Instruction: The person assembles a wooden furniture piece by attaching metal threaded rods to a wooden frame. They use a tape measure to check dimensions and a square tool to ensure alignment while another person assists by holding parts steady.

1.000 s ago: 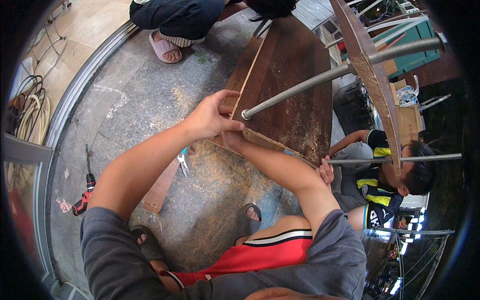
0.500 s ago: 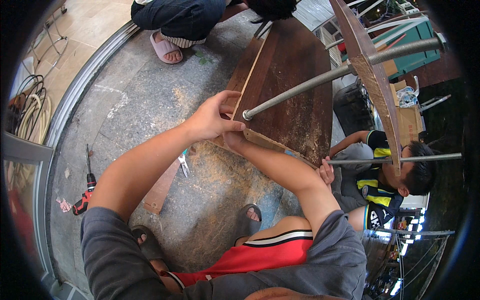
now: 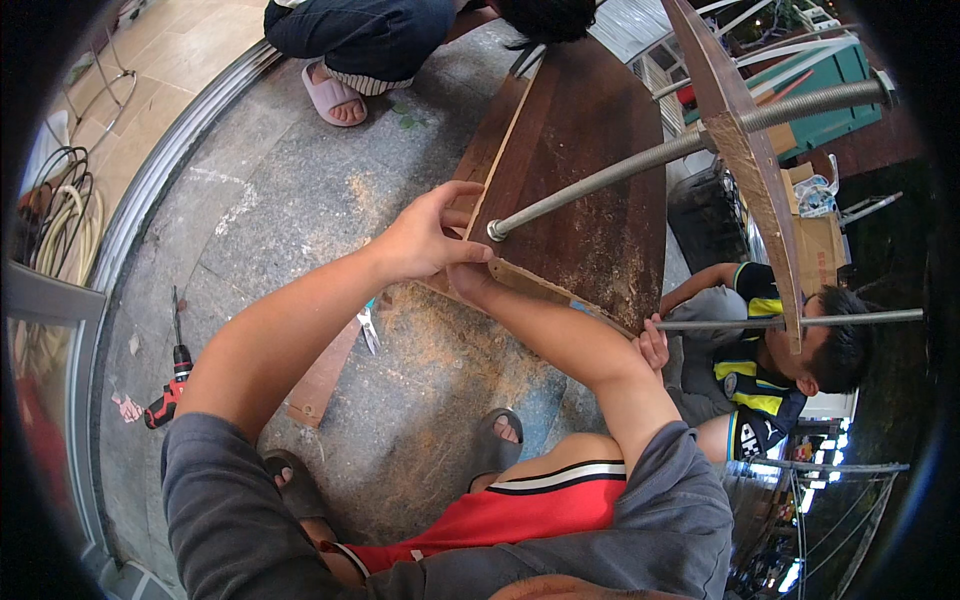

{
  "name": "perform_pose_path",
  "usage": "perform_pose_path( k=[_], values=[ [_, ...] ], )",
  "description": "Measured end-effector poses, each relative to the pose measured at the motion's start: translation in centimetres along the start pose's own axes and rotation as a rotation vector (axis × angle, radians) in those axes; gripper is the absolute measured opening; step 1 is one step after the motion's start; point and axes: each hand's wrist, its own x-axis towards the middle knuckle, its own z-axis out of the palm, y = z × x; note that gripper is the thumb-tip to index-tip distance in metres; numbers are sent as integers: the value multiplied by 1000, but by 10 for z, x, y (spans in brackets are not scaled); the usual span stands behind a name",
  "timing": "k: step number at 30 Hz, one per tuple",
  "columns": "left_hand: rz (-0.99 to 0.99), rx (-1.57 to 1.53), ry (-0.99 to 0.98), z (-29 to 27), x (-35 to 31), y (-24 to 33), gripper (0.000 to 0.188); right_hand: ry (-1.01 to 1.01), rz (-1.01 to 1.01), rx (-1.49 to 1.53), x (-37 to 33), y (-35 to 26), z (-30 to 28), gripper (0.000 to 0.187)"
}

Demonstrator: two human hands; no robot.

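A dark brown wooden board [image 3: 590, 165] with pale raw edges stands ahead of me, sawdust scattered over it. Through its near left corner runs a threaded metal rod [image 3: 610, 185], with a nut [image 3: 495, 231] against the board's face. My left hand [image 3: 425, 238] grips this corner, thumb on the near edge and fingers curled round the left side. Below it, my right hand [image 3: 468, 281] reaches under the corner; its fingers are hidden behind the board. The rod's far part passes through a second wooden board [image 3: 745, 140] on the right.
Right, a co-worker's hand [image 3: 653, 345] is by a thinner rod [image 3: 800, 319]. Another person crouches at the top, a pink slipper [image 3: 335, 97] showing. On the sawdust-strewn floor lie pliers [image 3: 369, 328], a wood piece [image 3: 325, 380] and a red-black cordless drill [image 3: 172, 388]. Coiled hoses [image 3: 75, 220] sit far left.
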Motion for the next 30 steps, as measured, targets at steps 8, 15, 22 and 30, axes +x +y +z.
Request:
perform_pose_path(
  k=[8, 15, 22, 30],
  values=[
    [149, 529, -128, -36, 6, -18, 82, 177, 25, -58, 4, 10, 8, 41],
    [-245, 591, 107, -66, 28, -26, 34, 137, 203, -387, 7, 26, -3, 58],
    [187, 625, 71, -48, 25, -34, 37, 124, 53, -388, 8, 40, -1, 50],
    [75, 421, -121, -28, 14, -20, 45, 52, -89, 145, 0, 10, 8, 41]
  ],
)
